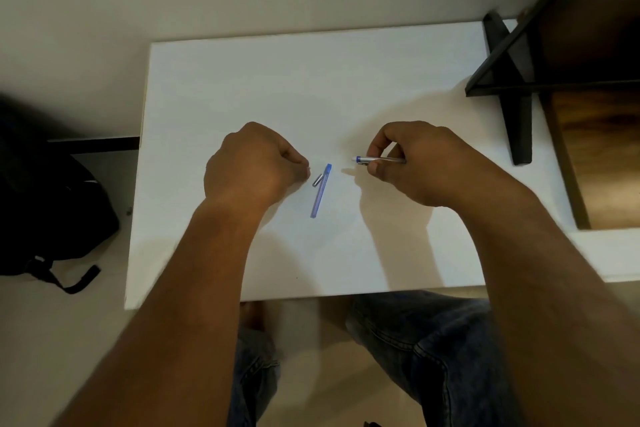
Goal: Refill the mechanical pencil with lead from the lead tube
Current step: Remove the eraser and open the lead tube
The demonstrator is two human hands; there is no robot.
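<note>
Grip first: our right hand (426,163) has a fingertip grip on the mechanical pencil (379,159), thumb on the near side and curled fingers on the far side. Our left hand (256,163) is balled up tight with thumb and fingertips pressed together. We can't tell if that grip has anything tiny in it.

Both hands sit around the middle of the white bench (242,80). There's a wide stretch of white on the far side of them and more out to the left edge. The near edge sits over our jeans (433,350). A black frame (512,80) overlaps the far right corner, well apart from the right hand. A black backpack (52,201) sits on the floor off the left edge.

The pencil runs left-right, with its white-and-blue end pointing left, out toward the gap between the hands. The lead tube (320,191) lies flat in that gap. Its long axis runs near-far with the blue cap end far, and the near end leans a little left. A small metal cap (317,180) lies just left of the tube, right by the left fingertips.

The pencil's right end disappears into the right hand, and the detail on it is too blurry to read.
</note>
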